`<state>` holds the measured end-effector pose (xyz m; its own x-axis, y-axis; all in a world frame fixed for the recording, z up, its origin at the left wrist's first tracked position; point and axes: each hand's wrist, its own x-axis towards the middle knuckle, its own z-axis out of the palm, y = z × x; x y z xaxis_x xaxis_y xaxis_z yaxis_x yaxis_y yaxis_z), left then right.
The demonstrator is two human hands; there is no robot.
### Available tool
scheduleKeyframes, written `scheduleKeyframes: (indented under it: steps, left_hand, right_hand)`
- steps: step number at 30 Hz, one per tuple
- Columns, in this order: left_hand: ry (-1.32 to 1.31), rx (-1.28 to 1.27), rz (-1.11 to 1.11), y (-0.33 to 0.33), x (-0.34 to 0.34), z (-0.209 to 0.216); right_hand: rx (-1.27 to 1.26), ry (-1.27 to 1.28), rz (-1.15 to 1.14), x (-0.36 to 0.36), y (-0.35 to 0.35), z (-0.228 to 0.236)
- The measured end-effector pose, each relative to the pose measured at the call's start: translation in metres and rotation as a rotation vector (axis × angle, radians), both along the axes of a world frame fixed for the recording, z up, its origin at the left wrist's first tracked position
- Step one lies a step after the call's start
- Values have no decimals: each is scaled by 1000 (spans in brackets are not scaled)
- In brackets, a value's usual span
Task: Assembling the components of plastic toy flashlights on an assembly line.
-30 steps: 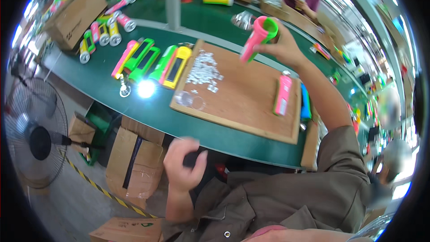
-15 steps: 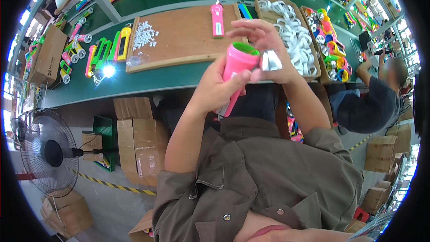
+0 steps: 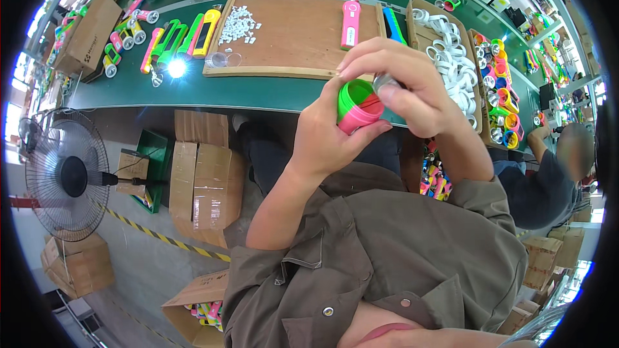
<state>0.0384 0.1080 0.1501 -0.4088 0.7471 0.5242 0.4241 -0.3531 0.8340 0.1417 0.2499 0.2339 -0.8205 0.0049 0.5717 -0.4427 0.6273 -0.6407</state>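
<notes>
A pink flashlight body [image 3: 360, 118] with a green inner rim is gripped in my left hand [image 3: 313, 135], its wide open end tilted up toward me. Something red shows inside that opening. My right hand [image 3: 416, 87] pinches a silver reflector cup [image 3: 385, 82] right at the rim, partly hidden by the fingers. Beyond my hands, a pink flashlight [image 3: 350, 24] lies on a wooden board [image 3: 290, 35] with raised edges. Small white pieces [image 3: 238, 24] are heaped at the board's left, and clear round lenses [image 3: 219, 60] lie near its front corner.
Several colored flashlights [image 3: 169, 44] lie left of the board, with a bright light [image 3: 176, 67] shining there. At right stand a box of white straps [image 3: 454, 48] and a box of colored flashlight parts [image 3: 500, 84]. A fan [image 3: 72, 174] stands lower left; a co-worker [image 3: 535, 187] sits at right.
The flashlight body has been turned so its opening faces me more. My right hand has brought the reflector cup up to the rim. The whole view has shifted a little.
</notes>
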Motion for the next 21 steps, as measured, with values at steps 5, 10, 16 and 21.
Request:
scheduleKeyframes:
  steps: [5, 10, 16, 21]
  left_hand:
    - [115, 1, 111, 10, -5, -3]
    - [123, 40, 106, 23, -2, -24]
    - [271, 529, 215, 46, -5, -43]
    - [359, 452, 261, 35, -6, -41]
  right_hand:
    - [385, -185, 60, -13, 5, -9]
    - [479, -221, -23, -11, 6, -20]
    - [70, -127, -9, -18, -2, -39]
    - [-157, -1, 16, -23, -3, -49]
